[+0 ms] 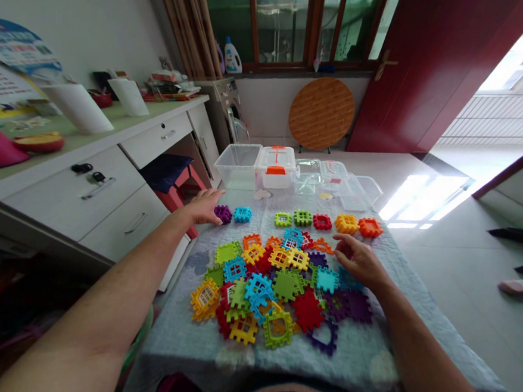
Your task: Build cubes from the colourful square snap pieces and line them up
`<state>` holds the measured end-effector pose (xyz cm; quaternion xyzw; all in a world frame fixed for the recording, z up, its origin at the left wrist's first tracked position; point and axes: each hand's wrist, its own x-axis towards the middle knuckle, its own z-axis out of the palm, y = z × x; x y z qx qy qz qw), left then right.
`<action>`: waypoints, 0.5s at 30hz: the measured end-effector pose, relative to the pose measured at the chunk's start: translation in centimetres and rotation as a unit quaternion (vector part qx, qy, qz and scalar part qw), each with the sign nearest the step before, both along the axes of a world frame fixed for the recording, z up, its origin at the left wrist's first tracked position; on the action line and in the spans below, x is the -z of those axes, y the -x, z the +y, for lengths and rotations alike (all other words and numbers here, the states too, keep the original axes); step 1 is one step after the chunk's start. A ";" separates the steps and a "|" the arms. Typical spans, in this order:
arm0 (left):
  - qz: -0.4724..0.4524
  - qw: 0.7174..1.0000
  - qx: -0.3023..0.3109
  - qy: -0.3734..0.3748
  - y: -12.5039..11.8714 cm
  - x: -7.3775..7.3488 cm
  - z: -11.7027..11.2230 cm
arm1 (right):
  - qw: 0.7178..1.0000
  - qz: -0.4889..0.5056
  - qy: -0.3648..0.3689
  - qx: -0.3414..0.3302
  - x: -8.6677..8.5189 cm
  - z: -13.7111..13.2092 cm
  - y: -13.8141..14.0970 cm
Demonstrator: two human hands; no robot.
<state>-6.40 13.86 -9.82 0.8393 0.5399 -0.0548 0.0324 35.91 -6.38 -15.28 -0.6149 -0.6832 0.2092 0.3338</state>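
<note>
Purple tile (222,213) at the far left of the cloth-covered table (186,344), against the left hand (203,206).
The left hand lies open, fingers stretched, touching the purple tile; a blue tile (242,214) sits just beside it; the right hand (360,262) rests with fingers curled on the heap of tiles (268,285), and I cannot tell whether it grips one; clear boxes (236,165) stand beyond.

There's a purple toothed plastic tile (222,213), a sky-blue toothed plastic tile (242,214), and a pale grey-blue quilted worktop cover (263,354).
</note>
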 end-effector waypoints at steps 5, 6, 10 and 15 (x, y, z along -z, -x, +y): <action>0.029 0.996 0.084 -0.003 -4.3 -1.6 -2.0 | 1.000 -0.006 0.006 -0.004 0.1 0.0 0.0; 0.042 0.995 0.086 0.013 -5.3 -1.5 -2.1 | 1.000 -0.004 0.006 -0.005 0.1 0.0 0.1; 0.078 0.991 0.082 0.069 -8.2 -0.6 -1.8 | 1.000 0.003 0.009 -0.006 0.1 0.0 0.1; 0.072 0.991 0.057 0.096 -9.6 0.5 -0.7 | 1.000 -0.002 0.016 -0.014 0.1 0.1 0.1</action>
